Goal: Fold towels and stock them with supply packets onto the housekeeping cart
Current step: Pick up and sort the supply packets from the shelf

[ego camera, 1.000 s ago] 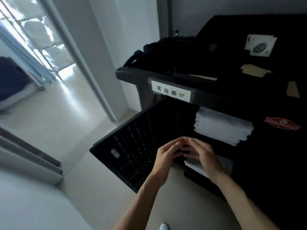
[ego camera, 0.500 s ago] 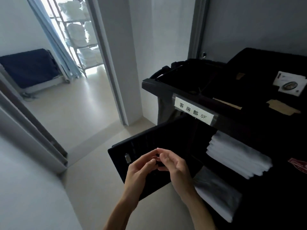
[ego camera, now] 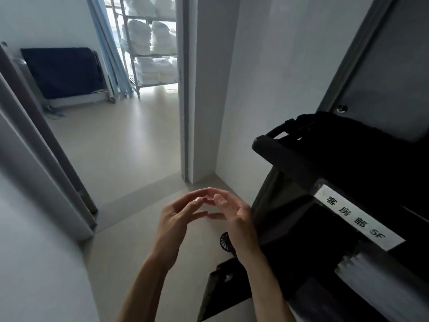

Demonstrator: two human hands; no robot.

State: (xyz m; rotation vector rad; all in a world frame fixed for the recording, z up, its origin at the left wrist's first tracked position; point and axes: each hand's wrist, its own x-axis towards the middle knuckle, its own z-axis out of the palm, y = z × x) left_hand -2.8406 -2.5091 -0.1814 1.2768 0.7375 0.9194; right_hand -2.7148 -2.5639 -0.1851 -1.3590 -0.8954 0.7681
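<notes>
We have turned from the cart (ego camera: 348,182) toward the towel shelf (ego camera: 151,43) at 11 o'clock, our left hand (ego camera: 176,219) and right hand (ego camera: 234,217) loose, fingertips touching, holding nothing, so more towels likely come next.

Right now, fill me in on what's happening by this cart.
A person stands beside a black housekeeping cart with both hands raised in front of them, holding nothing. The left hand and right hand meet at the fingertips, fingers loosely bent. Folded white towels lie on a cart shelf under the white label, and the cart's door hangs open. Through the doorway, a wire rack holds more white towels.
</notes>
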